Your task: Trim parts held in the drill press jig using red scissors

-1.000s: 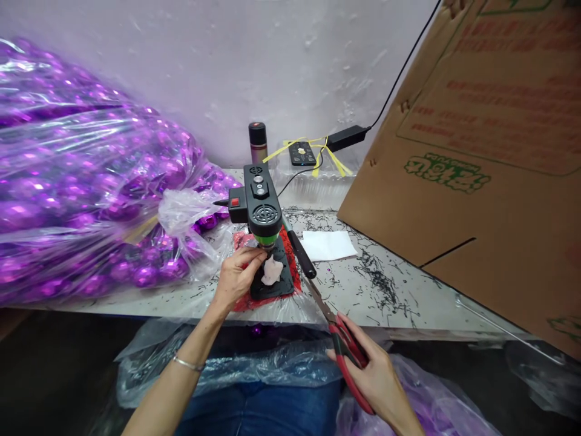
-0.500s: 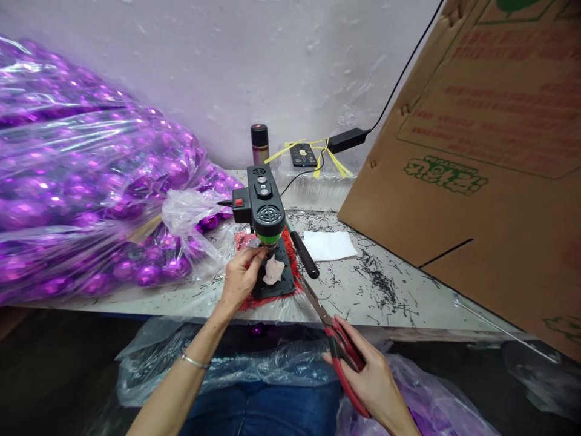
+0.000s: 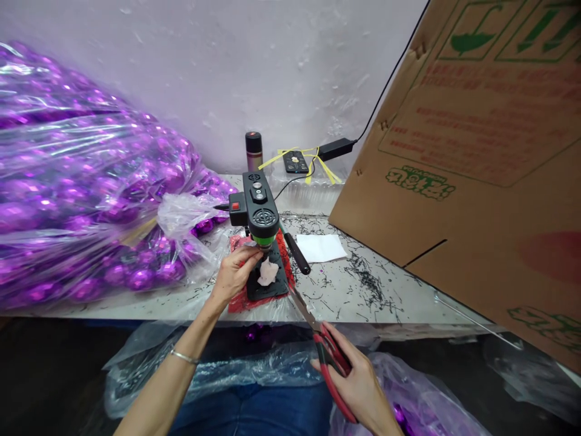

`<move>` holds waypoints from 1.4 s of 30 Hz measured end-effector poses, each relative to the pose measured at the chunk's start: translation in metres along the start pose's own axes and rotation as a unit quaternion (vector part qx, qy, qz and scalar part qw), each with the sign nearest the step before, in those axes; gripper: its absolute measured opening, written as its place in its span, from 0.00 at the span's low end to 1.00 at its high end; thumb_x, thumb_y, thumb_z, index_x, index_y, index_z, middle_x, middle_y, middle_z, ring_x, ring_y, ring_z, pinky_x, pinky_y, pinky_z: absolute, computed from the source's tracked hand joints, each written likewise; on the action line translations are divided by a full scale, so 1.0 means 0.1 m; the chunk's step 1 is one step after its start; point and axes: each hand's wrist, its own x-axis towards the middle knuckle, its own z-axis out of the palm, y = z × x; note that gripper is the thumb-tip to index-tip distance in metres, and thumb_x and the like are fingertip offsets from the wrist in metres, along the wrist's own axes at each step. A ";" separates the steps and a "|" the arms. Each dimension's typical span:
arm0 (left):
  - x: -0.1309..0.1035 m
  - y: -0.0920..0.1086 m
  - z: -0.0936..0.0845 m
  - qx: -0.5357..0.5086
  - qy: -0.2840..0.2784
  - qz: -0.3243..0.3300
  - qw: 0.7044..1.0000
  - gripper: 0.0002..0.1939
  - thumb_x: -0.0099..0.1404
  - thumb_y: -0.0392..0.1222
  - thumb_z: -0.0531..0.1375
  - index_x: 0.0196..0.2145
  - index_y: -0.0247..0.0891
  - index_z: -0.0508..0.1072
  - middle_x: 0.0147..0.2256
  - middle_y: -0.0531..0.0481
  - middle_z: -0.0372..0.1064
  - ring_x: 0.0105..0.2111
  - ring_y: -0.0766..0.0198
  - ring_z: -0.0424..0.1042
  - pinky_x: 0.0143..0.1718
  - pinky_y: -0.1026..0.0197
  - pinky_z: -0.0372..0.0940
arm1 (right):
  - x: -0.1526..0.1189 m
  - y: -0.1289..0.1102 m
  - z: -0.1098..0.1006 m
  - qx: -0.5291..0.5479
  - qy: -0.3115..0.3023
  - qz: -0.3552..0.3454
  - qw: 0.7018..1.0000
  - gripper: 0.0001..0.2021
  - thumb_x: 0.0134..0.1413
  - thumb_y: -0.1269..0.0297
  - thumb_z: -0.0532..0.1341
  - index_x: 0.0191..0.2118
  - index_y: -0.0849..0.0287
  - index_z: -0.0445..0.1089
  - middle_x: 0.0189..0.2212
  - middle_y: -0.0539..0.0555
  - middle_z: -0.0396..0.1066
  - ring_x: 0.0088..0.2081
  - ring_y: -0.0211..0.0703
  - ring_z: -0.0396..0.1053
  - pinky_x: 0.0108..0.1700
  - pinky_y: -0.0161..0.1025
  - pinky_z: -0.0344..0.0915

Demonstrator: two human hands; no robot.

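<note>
My left hand [image 3: 235,274] has its fingertips pinched together just under the green-ringed head of a small black bench machine [image 3: 261,206]. What those fingers hold is too small and hidden to make out. A crumpled whitish scrap [image 3: 267,272] lies on the machine's black base [image 3: 267,292], beside my fingers. My right hand [image 3: 356,378] is wrapped round the red and black handles of a pair of scissors [image 3: 333,369]. The blades point up and left, their tips close to the base's right front edge. A black lever handle [image 3: 298,254] sticks out on the machine's right.
Clear bags of shiny purple baubles [image 3: 91,194] fill the left side. A large cardboard box [image 3: 445,157] leans in from the right. White paper [image 3: 321,247], black clippings [image 3: 372,281], a dark canister [image 3: 253,150] and a power adapter [image 3: 336,149] are on or behind the bench.
The whole view has shifted slightly, so the bench things sit a little further left and lower. Both hands keep nearly the same places relative to the machine.
</note>
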 end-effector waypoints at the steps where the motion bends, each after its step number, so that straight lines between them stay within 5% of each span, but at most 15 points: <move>1: 0.02 -0.02 -0.01 -0.003 -0.007 0.007 1.000 0.11 0.65 0.46 0.59 0.36 0.39 0.80 0.36 0.46 0.78 0.37 0.59 0.76 0.43 0.56 0.71 | 0.00 -0.02 0.00 0.003 0.002 0.000 1.000 0.29 0.45 0.57 0.69 0.56 0.56 0.71 0.52 0.58 0.74 0.52 0.52 0.73 0.55 0.43 0.68; 18: 0.19 -0.13 -0.06 -0.031 -0.064 0.022 0.997 0.15 0.64 0.51 0.58 0.33 0.38 0.78 0.33 0.44 0.78 0.33 0.58 0.76 0.36 0.57 0.71 | 0.02 -0.21 0.07 0.019 -0.006 0.003 1.000 0.29 0.44 0.59 0.69 0.56 0.56 0.71 0.52 0.58 0.74 0.51 0.52 0.74 0.54 0.43 0.69; 29: 0.11 -0.16 0.06 -0.036 -0.027 0.029 0.999 0.16 0.67 0.51 0.55 0.33 0.38 0.75 0.30 0.47 0.75 0.30 0.61 0.74 0.32 0.59 0.69 | 0.08 -0.32 0.12 0.007 0.007 -0.015 1.000 0.30 0.44 0.60 0.69 0.56 0.59 0.71 0.53 0.59 0.73 0.51 0.52 0.74 0.53 0.41 0.70; 42: -0.03 -0.22 0.20 -0.016 0.063 0.001 0.998 0.14 0.67 0.49 0.55 0.33 0.38 0.75 0.32 0.48 0.75 0.34 0.61 0.74 0.39 0.59 0.68 | 0.01 -0.36 0.14 -0.045 0.031 -0.027 0.998 0.27 0.47 0.58 0.67 0.55 0.57 0.72 0.50 0.56 0.75 0.50 0.50 0.75 0.50 0.39 0.72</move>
